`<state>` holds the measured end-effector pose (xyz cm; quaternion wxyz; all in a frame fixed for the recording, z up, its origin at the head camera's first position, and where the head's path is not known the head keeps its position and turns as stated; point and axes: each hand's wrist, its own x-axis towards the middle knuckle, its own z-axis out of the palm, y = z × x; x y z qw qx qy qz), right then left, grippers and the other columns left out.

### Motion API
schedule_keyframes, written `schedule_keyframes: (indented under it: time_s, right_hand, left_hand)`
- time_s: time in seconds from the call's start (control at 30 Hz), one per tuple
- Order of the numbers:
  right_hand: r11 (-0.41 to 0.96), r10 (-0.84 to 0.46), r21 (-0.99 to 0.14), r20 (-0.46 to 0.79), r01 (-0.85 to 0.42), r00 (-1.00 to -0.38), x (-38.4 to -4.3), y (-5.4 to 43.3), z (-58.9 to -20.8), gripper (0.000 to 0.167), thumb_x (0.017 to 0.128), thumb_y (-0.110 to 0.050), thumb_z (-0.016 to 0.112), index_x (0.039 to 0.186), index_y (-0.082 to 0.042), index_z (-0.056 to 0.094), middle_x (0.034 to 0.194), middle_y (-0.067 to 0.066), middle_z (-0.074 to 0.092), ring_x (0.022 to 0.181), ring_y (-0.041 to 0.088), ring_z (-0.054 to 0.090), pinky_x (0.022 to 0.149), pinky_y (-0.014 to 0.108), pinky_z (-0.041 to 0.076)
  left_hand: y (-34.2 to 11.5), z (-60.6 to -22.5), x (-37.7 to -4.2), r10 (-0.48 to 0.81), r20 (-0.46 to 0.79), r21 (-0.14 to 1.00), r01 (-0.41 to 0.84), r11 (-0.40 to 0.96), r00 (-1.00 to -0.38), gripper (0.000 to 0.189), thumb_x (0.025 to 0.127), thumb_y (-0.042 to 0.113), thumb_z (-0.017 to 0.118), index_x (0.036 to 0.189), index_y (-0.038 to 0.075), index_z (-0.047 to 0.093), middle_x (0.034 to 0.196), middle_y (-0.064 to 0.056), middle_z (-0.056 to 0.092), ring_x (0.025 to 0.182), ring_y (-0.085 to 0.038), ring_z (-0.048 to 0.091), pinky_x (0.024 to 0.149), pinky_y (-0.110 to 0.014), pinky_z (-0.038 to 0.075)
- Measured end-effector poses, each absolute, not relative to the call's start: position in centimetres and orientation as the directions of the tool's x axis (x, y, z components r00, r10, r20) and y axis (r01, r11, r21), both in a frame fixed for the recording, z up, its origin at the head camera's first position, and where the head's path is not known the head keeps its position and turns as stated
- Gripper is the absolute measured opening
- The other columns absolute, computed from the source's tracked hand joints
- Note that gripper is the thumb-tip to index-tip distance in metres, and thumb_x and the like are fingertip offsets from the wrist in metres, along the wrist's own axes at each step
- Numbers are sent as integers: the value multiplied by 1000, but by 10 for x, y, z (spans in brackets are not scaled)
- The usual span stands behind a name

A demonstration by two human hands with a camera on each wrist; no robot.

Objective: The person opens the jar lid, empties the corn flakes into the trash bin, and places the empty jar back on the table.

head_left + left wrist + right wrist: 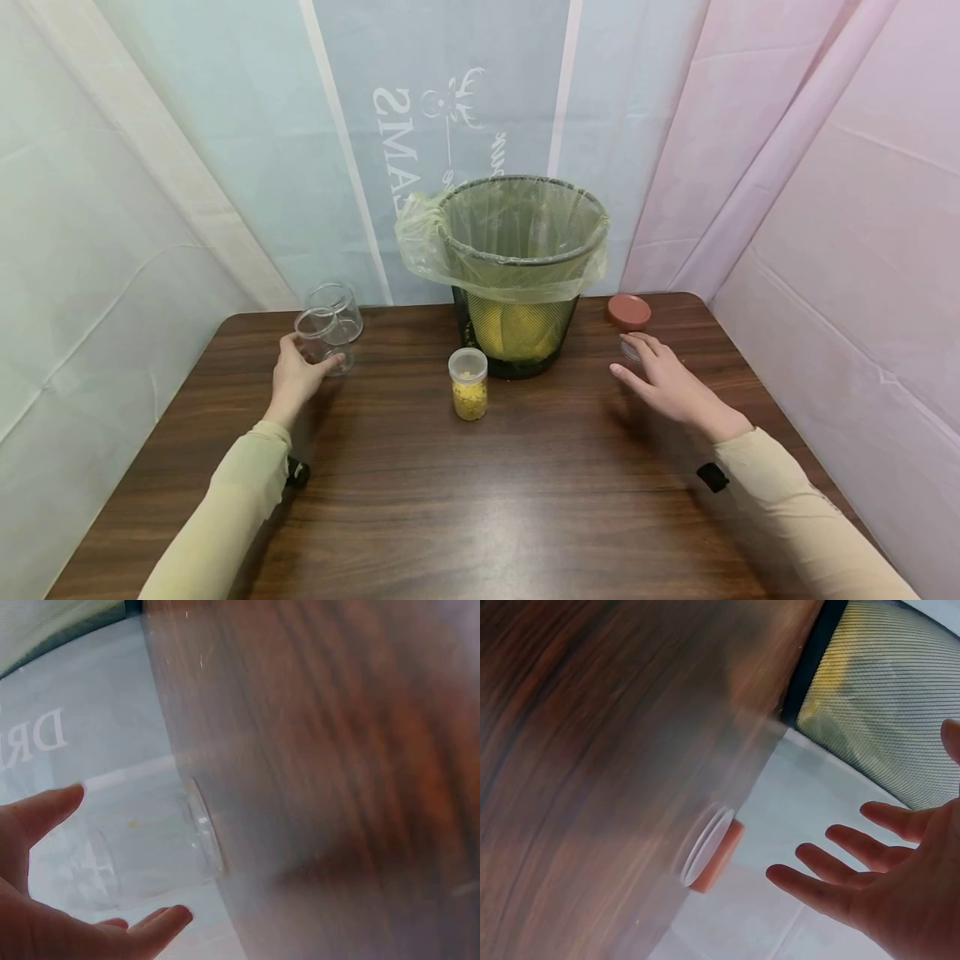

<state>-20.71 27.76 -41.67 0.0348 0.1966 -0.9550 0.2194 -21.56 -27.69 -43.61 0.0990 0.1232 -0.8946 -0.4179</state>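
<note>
Jar of yellow crumbs [470, 397] stands near mid-tabletop [450, 508], partly filled and seemingly capped; I judge that portion done. Left, in my judgement: the smaller jar [315, 322] and larger jar [347, 323], both clear, smooth, cylindrical and lidless, toward the far left corner. Left hand [295, 382] is spread around the smaller jar, contact unclear. Right hand [670, 389] is open, beside a clear disc [629, 352] and a matte, reddish lid [628, 312] by the far right corner. Mesh bin [562, 321], tapered, with a crinkled translucent liner [422, 242], stands at the far edge.
</note>
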Motion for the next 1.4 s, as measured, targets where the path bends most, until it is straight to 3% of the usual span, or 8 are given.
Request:
schedule_keyframes:
  time_s: [0.13,0.33,0.57,0.73,0.87,1.1,1.4]
  right_hand:
    - [803,-385,-420,177,-424,-906,-204,272,-414,65,97,-43,47,143,0,33,143,23,35,125,40,40,100,58,33]
    - [792,-393,-436,170,-426,-904,-198,265,-411,64,98,-43,47,144,-1,33,143,24,34,132,40,33,102,58,31]
    - [781,-406,-436,189,-447,-894,-196,260,-411,62,98,-41,48,143,-2,33,141,24,37,130,40,37,103,57,32]
    - [765,-420,-436,219,-473,-881,-194,256,-412,61,97,-40,50,143,-2,34,139,23,39,128,38,41,101,56,34]
    - [754,-425,-430,257,-497,-868,-192,252,-413,59,96,-39,53,142,-6,37,138,18,43,126,34,44,100,53,37]
    - [719,-454,-402,345,-567,-821,-188,245,-413,50,94,-32,58,138,-12,44,134,11,50,123,27,48,99,49,40]
    - [690,-483,-390,380,-610,-789,-185,231,-412,46,94,-29,59,136,-15,48,132,6,52,123,23,49,101,45,39]
  left_hand:
    - [-270,-431,-206,-336,161,784,-86,615,-928,83,84,35,70,143,0,22,134,-29,41,122,-44,42,99,-56,35]
    - [-260,-428,-198,-391,345,764,13,645,-853,73,84,28,70,140,2,31,134,-25,39,124,-42,38,101,-55,30]
    - [-248,-422,-192,-275,649,620,284,731,-709,49,81,11,73,123,-3,53,132,-22,48,121,-39,38,97,-51,31]
    - [-237,-416,-189,-216,735,551,381,742,-643,35,80,8,72,112,-2,62,125,-20,56,116,-39,43,93,-50,34]
    - [-228,-414,-187,-193,752,530,403,746,-631,30,80,7,71,108,-2,65,119,-18,60,110,-37,46,89,-47,35]
    - [-215,-413,-183,-149,734,525,414,744,-662,28,80,6,70,108,2,66,115,-15,61,106,-35,48,85,-48,38]
    - [-199,-414,-180,-103,730,519,450,726,-675,28,80,6,70,108,5,66,110,-12,64,104,-33,51,86,-47,40]
